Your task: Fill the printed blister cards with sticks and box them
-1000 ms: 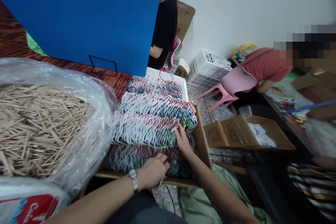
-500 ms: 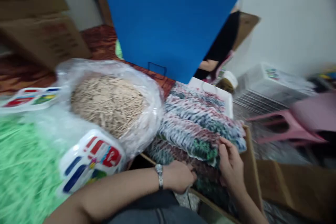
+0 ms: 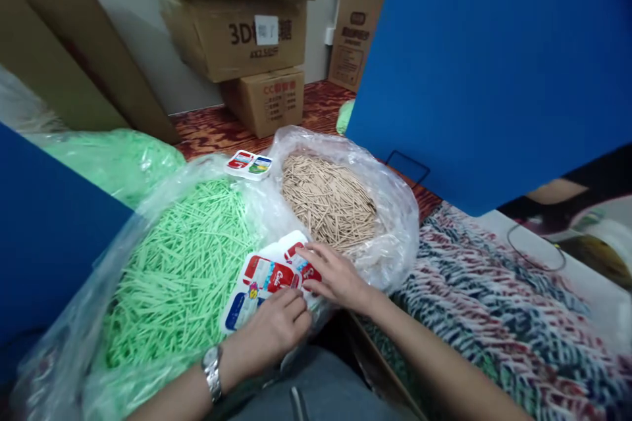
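A flat white plastic tray [image 3: 240, 309] with red and blue printed panels, one marked Cola, lies at the front between two bags. My left hand [image 3: 284, 322], a metal watch on its wrist, rests at the tray's right edge with the fingers curled together. A second similar white tray [image 3: 292, 241] overlaps it on the right. My right hand [image 3: 340, 276] grips this one, fingers over its top and thumb lower down. Green sticks [image 3: 182, 270] fill the open bag at left; beige sticks [image 3: 326, 200] fill the one behind. Part of the trays is hidden by my hands.
Another printed tray [image 3: 249, 164] lies between the bags. Dense rows of coloured edges [image 3: 474, 302] fill a carton at right. Blue panels [image 3: 484, 66] stand at right and left. Cardboard boxes [image 3: 247, 39] are stacked behind. Part of another person's arm [image 3: 555, 191] shows at right.
My view has turned left. Both hands have moved from the carton to the printed trays on the left. A second tray now overlaps the front one, under my right hand.
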The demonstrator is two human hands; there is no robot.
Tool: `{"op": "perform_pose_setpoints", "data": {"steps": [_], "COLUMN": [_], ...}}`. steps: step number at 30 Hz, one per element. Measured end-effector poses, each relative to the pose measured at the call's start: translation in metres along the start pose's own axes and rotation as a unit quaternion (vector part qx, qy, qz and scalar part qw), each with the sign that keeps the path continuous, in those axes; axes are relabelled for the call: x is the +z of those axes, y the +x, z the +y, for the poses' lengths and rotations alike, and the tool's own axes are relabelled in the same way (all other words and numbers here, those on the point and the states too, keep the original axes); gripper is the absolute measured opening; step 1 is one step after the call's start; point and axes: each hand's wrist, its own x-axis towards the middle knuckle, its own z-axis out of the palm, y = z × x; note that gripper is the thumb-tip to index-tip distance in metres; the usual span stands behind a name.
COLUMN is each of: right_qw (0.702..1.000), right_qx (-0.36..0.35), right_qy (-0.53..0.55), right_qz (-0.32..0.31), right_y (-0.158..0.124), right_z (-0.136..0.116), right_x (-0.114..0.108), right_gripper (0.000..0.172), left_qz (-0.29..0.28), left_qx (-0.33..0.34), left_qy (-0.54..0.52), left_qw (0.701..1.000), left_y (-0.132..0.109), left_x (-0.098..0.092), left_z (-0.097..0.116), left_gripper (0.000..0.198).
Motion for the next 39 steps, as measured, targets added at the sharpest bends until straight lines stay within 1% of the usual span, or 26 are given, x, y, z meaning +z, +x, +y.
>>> {"op": "perform_pose_setpoints", "data": {"steps": [3, 5, 7, 10, 13, 16, 17, 20, 21, 23, 25, 27, 29, 30, 32, 33, 35, 37, 39], "right_qw": [1.0, 0.998, 0.996, 0.99, 0.983, 0.98, 0.982, 0.989, 0.991, 0.997, 0.999, 0.994, 0.983, 0.977, 0.966, 0.963, 0.957, 0.949, 0.935], "right_qx": [0.001, -0.008, -0.014, -0.03, -0.067, -0.087, -0.085, -0.062, -0.051, -0.025, 0.015, 0.071, 0.127, 0.15, 0.179, 0.185, 0.192, 0.194, 0.194], "right_qy": [-0.016, -0.027, -0.042, -0.063, -0.099, -0.11, -0.105, -0.074, -0.057, -0.011, 0.037, 0.071, 0.097, 0.109, 0.133, 0.145, 0.169, 0.201, 0.26], "right_qz": [-0.023, -0.049, -0.083, -0.119, -0.14, -0.141, -0.135, -0.115, -0.107, -0.076, -0.023, 0.039, 0.092, 0.109, 0.128, 0.132, 0.138, 0.144, 0.143], "right_y": [0.025, 0.045, 0.068, 0.1, 0.12, 0.125, 0.124, 0.116, 0.112, 0.104, 0.096, 0.089, 0.083, 0.08, 0.076, 0.074, 0.072, 0.07, 0.069], "right_z": [-0.002, -0.005, -0.009, -0.015, -0.024, -0.032, -0.034, -0.032, -0.029, -0.021, -0.011, -0.001, 0.006, 0.009, 0.011, 0.012, 0.01, 0.008, 0.006], "right_x": [0.011, 0.013, 0.016, 0.025, 0.039, 0.045, 0.045, 0.039, 0.037, 0.033, 0.03, 0.03, 0.032, 0.033, 0.037, 0.038, 0.04, 0.04, 0.04], "right_gripper": [0.048, 0.045, 0.046, 0.051, 0.053, 0.052, 0.049, 0.025, 0.02, 0.019, 0.019, 0.014, 0.012, 0.014, 0.017, 0.018, 0.019, 0.019, 0.02], "left_qz": [-0.004, -0.005, -0.006, -0.001, 0.015, 0.032, 0.035, 0.037, 0.034, 0.031, 0.041, 0.082, 0.163, 0.211, 0.292, 0.312, 0.326, 0.328, 0.337], "left_qx": [0.053, 0.09, 0.117, 0.141, 0.143, 0.128, 0.119, 0.098, 0.097, 0.093, 0.079, 0.051, 0.001, -0.042, -0.162, -0.23, -0.345, -0.406, -0.437], "left_qy": [0.054, 0.065, 0.067, 0.063, 0.062, 0.063, 0.062, 0.061, 0.059, 0.056, 0.052, 0.038, 0.006, -0.015, -0.062, -0.084, -0.124, -0.16, -0.2], "left_qw": [0.997, 0.994, 0.991, 0.988, 0.988, 0.989, 0.99, 0.993, 0.993, 0.994, 0.995, 0.995, 0.987, 0.976, 0.941, 0.918, 0.871, 0.838, 0.809], "left_y": [-0.008, -0.007, -0.005, -0.004, -0.006, -0.009, -0.01, -0.011, -0.01, -0.009, -0.009, -0.01, -0.013, -0.014, -0.014, -0.013, -0.009, -0.004, 0.001], "left_x": [0.0, -0.001, 0.0, 0.003, 0.006, 0.007, 0.006, 0.002, 0.0, -0.004, -0.005, -0.003, 0.001, 0.004, 0.007, 0.008, 0.01, 0.013, 0.016], "left_z": [-0.013, -0.02, -0.025, -0.031, -0.031, -0.029, -0.028, -0.026, -0.025, -0.025, -0.026, -0.026, -0.026, -0.025, -0.023, -0.022, -0.021, -0.021, -0.024], "left_gripper": [0.02, 0.022, 0.023, 0.022, 0.021, 0.019, 0.019, 0.018, 0.018, 0.019, 0.02, 0.021, 0.022, 0.023, 0.033, 0.041, 0.061, 0.078, 0.089]}}
